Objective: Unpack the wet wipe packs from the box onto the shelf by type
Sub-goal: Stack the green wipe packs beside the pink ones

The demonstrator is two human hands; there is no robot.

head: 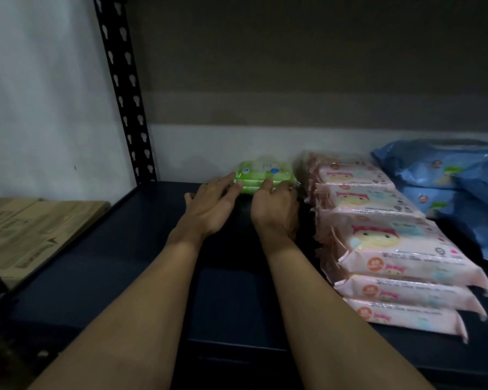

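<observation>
Placement step. Both hands met the green wet wipe bundle (265, 177) at the shelf's (124, 249) rear: left hand (210, 206) flat, straight fingers against its front left; right hand (275, 205) with fingers curved over its front right edge. Just right lay pink packs (392, 243), then blue packs (445, 175). Next, likely letting go and fetching more; the box was unseen.

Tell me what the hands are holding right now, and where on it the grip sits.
Both hands, left hand and right hand, are on the green wipe bundle, fingers at its near front edge. Pushing or gripping, it cannot be told.
</observation>
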